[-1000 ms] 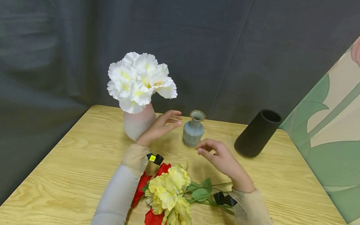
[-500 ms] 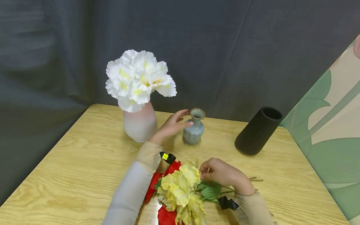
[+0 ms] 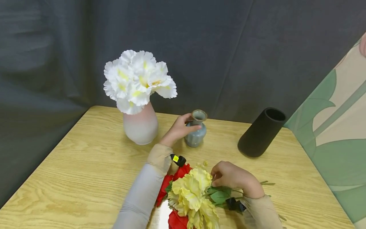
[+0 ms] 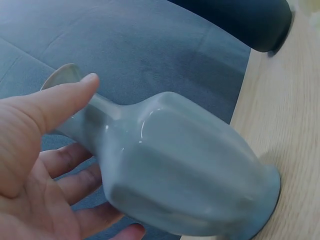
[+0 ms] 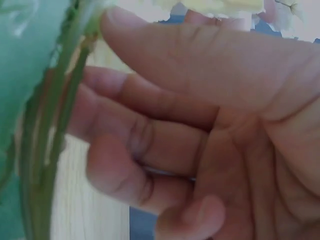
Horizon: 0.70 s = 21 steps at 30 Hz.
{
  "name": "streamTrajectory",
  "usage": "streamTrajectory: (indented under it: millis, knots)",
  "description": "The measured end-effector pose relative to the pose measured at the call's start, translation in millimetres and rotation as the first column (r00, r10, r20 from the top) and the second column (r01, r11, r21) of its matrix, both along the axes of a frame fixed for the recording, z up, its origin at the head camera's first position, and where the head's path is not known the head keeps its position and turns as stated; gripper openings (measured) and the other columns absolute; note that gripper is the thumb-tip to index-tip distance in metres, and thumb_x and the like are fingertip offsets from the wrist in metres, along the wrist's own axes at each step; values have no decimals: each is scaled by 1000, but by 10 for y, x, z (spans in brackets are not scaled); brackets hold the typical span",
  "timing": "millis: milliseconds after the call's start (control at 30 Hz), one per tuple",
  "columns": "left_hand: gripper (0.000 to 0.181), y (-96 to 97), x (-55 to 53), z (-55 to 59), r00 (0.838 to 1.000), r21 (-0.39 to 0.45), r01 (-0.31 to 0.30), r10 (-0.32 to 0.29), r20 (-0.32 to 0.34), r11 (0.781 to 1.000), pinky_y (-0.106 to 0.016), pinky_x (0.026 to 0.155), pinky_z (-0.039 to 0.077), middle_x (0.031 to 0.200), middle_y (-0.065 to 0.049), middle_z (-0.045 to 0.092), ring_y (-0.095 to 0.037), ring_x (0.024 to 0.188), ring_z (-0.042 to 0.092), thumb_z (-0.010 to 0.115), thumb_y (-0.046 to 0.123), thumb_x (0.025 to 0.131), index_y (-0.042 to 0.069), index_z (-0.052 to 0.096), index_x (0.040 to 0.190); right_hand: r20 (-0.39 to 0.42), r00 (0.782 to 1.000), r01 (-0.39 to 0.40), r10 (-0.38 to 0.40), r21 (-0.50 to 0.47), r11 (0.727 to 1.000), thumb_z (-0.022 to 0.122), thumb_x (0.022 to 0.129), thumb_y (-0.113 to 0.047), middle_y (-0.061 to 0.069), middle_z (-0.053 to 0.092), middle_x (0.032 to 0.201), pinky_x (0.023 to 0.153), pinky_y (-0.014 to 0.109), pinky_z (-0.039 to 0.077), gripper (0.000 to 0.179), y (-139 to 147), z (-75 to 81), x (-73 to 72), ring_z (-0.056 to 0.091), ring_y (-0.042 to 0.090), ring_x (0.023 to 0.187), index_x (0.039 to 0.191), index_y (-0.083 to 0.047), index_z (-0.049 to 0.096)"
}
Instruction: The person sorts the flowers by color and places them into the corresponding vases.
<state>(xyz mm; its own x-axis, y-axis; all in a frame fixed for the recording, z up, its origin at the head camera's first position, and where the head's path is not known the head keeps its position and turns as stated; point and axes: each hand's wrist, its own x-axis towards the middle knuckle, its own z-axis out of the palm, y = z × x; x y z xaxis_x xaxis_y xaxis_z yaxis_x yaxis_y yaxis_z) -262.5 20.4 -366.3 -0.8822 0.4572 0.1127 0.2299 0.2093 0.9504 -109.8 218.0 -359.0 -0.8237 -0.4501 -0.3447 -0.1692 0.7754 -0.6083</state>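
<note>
My left hand [image 3: 179, 128] is at the small grey-blue vase [image 3: 195, 132], which stands upright on the table. In the left wrist view, the thumb crosses the front of the vase's neck [image 4: 92, 116] and the other fingers curl behind it. My right hand [image 3: 233, 177] is low over the bunch of artificial flowers [image 3: 190, 192], yellow and red blooms with green leaves, lying on the table. The right wrist view has the thumb tip against the green stems [image 5: 47, 135], with fingertips curled behind them. Part of the stems is hidden under the right hand and wrist.
A pink-and-white vase [image 3: 140, 125] holding big white flowers [image 3: 140, 81] stands at the left back. A slanted black vase [image 3: 258, 135] is at the right. Behind the wooden table [image 3: 85, 171] hangs a dark curtain [image 3: 200, 57].
My left hand has reached right, onto the small vase's neck. My right hand has come down from beside the vase to the stems, and the flower bunch has shifted right.
</note>
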Motion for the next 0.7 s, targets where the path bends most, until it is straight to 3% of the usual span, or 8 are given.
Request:
streamTrajectory:
  millis: [233, 433, 700]
  knots:
    - [42, 15, -13, -39, 1000, 38, -17, 17, 8, 999, -44, 108, 46, 132, -12, 64, -28, 128, 56, 76, 17, 88, 6, 65, 127, 47, 999, -15, 17, -47, 999, 74, 87, -9, -9, 54, 62, 54, 21, 36, 16, 88, 12, 10, 38, 6, 56, 71, -6, 73]
    - [40, 7, -19, -61, 1000, 37, -15, 16, -5, 999, -43, 107, 47, 130, -12, 66, -28, 128, 57, 77, 16, 88, 6, 67, 124, 37, 992, -115, 121, -132, 985, 70, 89, -8, -7, 58, 69, 58, 21, 39, 15, 158, -15, -1, 44, 3, 62, 75, -5, 69]
    - [42, -30, -24, -48, 1000, -2, -17, 17, -21, 1000, -42, 107, 48, 132, -13, 66, -29, 128, 57, 77, 16, 88, 4, 67, 126, 27, 993, -112, 119, -190, 975, 66, 94, -11, -7, 55, 71, 56, 21, 40, 18, 230, -3, -28, 45, 2, 59, 77, -4, 65]
